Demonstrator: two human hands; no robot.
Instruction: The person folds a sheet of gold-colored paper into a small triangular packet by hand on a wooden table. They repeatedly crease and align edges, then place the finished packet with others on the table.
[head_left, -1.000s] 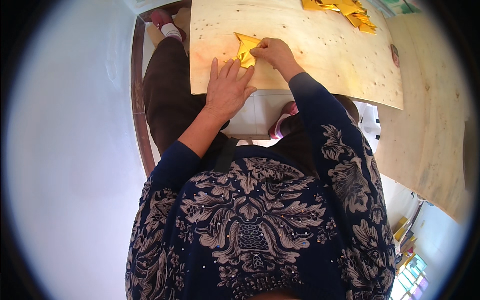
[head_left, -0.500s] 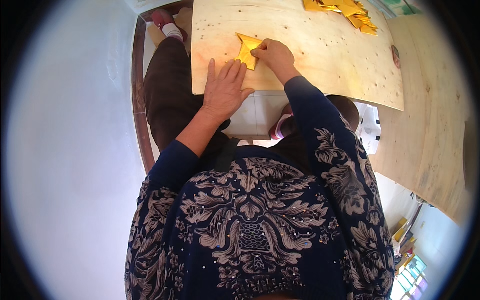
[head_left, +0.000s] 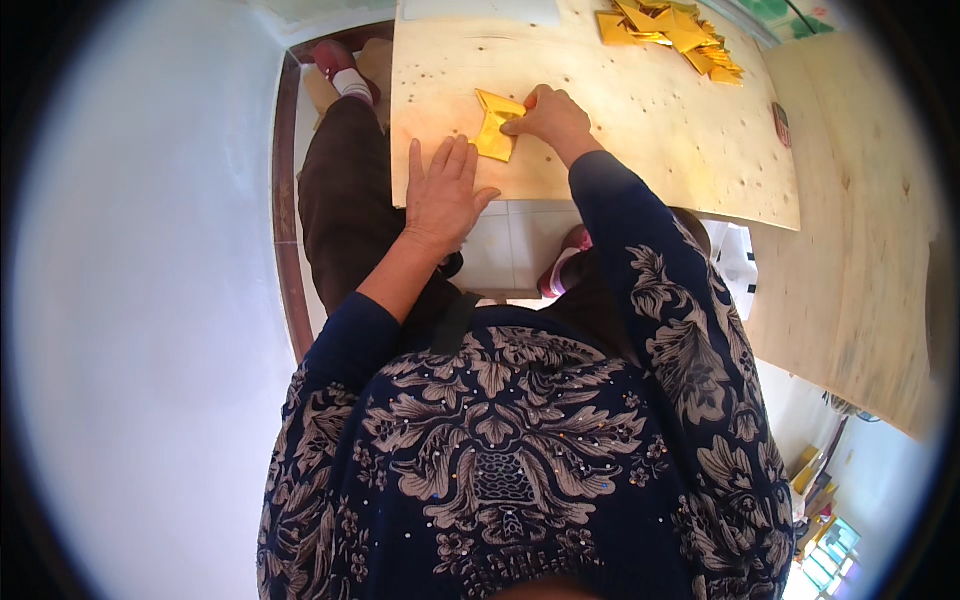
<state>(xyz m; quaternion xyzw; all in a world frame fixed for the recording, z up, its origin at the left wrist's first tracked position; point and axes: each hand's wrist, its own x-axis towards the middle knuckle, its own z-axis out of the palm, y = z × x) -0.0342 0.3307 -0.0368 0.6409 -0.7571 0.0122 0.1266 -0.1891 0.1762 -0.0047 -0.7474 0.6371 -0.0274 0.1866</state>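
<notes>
On the near left part of the wooden table [head_left: 660,130] lies a folded piece of shiny gold paper [head_left: 492,140]. My left hand [head_left: 442,195] rests flat near the table's front edge, fingers stretched and spread, fingertips at the paper's lower left side. From the right, my right hand [head_left: 556,122] grips the paper's right side. Its thumb presses on the paper's face, while the index finger is bent at the upper right edge. The other right fingers are curled and partly hidden.
A pile of folded gold paper pieces [head_left: 688,35] lies at the table's far right. A small dark red object [head_left: 781,125] is by the right edge, and a pale sheet [head_left: 490,9] at the far edge. Another wooden board [head_left: 850,230] adjoins at right; a white bag [head_left: 735,265] sits below.
The whole view has shifted, so the table appears lower. My left fingertips have drawn back slightly from the paper's face, and my right index finger has lifted away from the thumb.
</notes>
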